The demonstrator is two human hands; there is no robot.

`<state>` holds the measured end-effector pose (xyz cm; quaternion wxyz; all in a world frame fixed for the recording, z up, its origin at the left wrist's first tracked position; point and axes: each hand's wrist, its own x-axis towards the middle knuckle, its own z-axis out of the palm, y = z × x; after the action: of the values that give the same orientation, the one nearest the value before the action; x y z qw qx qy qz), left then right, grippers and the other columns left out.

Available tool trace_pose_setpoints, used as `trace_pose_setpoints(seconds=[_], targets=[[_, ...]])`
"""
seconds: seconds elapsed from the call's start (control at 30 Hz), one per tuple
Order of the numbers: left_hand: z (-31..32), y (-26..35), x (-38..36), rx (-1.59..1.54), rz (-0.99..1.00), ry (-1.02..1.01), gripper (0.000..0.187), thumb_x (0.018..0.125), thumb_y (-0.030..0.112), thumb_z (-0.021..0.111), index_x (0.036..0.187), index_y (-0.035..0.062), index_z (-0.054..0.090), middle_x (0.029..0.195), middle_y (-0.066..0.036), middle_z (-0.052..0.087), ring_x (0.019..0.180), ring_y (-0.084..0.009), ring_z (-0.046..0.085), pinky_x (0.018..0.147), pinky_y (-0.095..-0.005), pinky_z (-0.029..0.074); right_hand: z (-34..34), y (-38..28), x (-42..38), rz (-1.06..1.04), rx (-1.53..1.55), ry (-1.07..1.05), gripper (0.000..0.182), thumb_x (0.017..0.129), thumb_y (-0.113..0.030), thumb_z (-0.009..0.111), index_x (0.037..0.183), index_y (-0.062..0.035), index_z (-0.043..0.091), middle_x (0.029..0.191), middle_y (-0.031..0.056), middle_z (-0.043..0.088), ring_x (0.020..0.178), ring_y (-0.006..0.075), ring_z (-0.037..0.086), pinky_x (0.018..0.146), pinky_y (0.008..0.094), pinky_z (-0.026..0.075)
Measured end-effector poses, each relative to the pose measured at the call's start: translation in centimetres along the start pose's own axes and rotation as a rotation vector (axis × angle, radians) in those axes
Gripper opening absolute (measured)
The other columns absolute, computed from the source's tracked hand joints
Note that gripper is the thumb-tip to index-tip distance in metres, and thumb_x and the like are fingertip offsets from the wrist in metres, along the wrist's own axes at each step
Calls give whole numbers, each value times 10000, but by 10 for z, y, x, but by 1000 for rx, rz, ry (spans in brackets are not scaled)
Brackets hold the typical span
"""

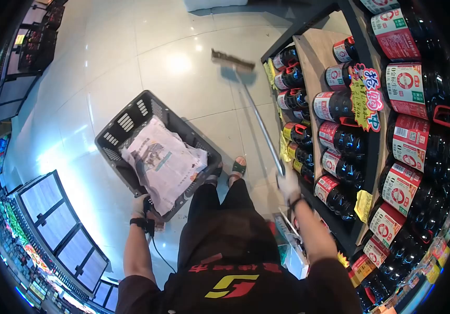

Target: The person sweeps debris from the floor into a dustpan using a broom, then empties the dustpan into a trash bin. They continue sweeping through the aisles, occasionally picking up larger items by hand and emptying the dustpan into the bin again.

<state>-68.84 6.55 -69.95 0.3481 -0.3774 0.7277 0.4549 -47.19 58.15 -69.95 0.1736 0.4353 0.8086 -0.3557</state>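
Right hand (289,184), gloved, closed around the broom handle (260,125); broom head (233,60) rests on the tiled floor (131,52) ahead, near the shelf corner. Left hand (140,206) grips the rim of a dark shopping basket (125,123) holding a printed sack (165,162). Shelf (363,104) of dark bottles (340,138) stands close on the right. Risk: handle swinging into bottles; loaded basket tipping from a one-handed hold. Open floor lies left and ahead; little room on the right.

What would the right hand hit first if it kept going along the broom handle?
Only the handle lies ahead of the right hand, then the broom head on the floor; depth is uncertain.
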Motion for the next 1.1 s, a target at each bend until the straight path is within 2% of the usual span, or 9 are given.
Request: trace_pose_setpoints(seconds=[0.2, 0.27, 0.53, 0.57, 0.67, 0.73, 0.9, 1.0, 1.1], targets=[[-43, -17, -2, 6, 26, 81, 170, 736, 155, 645, 828, 14, 616, 684, -38, 579, 601, -146, 558, 522, -273, 447, 53, -65, 149, -29, -40, -121, 472, 847, -169, 445, 1314, -205, 385, 598, 102, 562, 433, 202, 534, 397, 350, 420], [-57, -28, 13, 88, 134, 70, 184, 755, 189, 629, 777, 6, 624, 683, -38, 579, 597, -150, 558, 521, -279, 437, 58, -53, 113, 40, -6, -237, 589, 814, -182, 463, 1374, -208, 283, 926, 270, 591, 829, 387, 600, 722, 478, 457], [-32, -6, 64, 118, 261, -198, 130, 771, 170, 607, 812, 48, 622, 668, -35, 560, 557, -150, 561, 488, -286, 466, 13, 88, -197, 8, -380, -350, 663, 812, -124, 507, 1400, -252, 229, 945, 254, 580, 841, 387, 586, 727, 473, 451], [-5, 23, 51, -136, -81, -162, 142, 781, 154, 589, 833, 27, 626, 683, -42, 577, 568, -157, 567, 514, -290, 477, 8, 100, -229, 110, -485, -443, 661, 808, -135, 527, 1393, -260, 248, 952, 250, 582, 844, 391, 585, 736, 470, 452], [19, -16, 145, 340, 301, -353, 196, 770, 147, 609, 889, -8, 616, 713, -52, 603, 585, -166, 580, 524, -301, 486, 18, 133, -318, 341, -350, -507, 594, 810, -196, 538, 1358, -264, 321, 895, 231, 603, 805, 389, 600, 694, 477, 456], [80, 24, 120, 241, 62, -234, 232, 742, 144, 652, 921, -3, 631, 744, -65, 628, 619, -169, 603, 537, -311, 496, 34, 148, -369, 427, -310, -481, 578, 812, -226, 525, 1352, -293, 332, 836, 225, 614, 777, 390, 605, 669, 480, 458], [198, 23, 164, 946, 588, -375, 357, 656, 294, 733, 843, -4, 674, 788, -88, 658, 680, -161, 615, 612, -286, 490, 70, 144, -437, 696, -199, -475, 560, 814, -314, 512, 1346, -306, 338, 773, 192, 626, 744, 375, 612, 692, 492, 468], [278, 27, 168, 631, 134, -376, 287, 670, 272, 720, 825, 34, 680, 726, -61, 646, 634, -145, 592, 585, -282, 471, 82, 130, -447, 756, -205, -442, 579, 811, -311, 528, 1354, -308, 329, 744, 183, 626, 719, 373, 613, 679, 483, 469], [327, 46, 137, 642, 160, -531, 233, 693, 294, 725, 728, 77, 650, 660, -24, 605, 541, -118, 541, 502, -299, 442, 92, 121, -458, 813, -89, -387, 586, 809, -296, 538, 1357, -300, 330, 756, 201, 623, 733, 375, 614, 685, 483, 466]])
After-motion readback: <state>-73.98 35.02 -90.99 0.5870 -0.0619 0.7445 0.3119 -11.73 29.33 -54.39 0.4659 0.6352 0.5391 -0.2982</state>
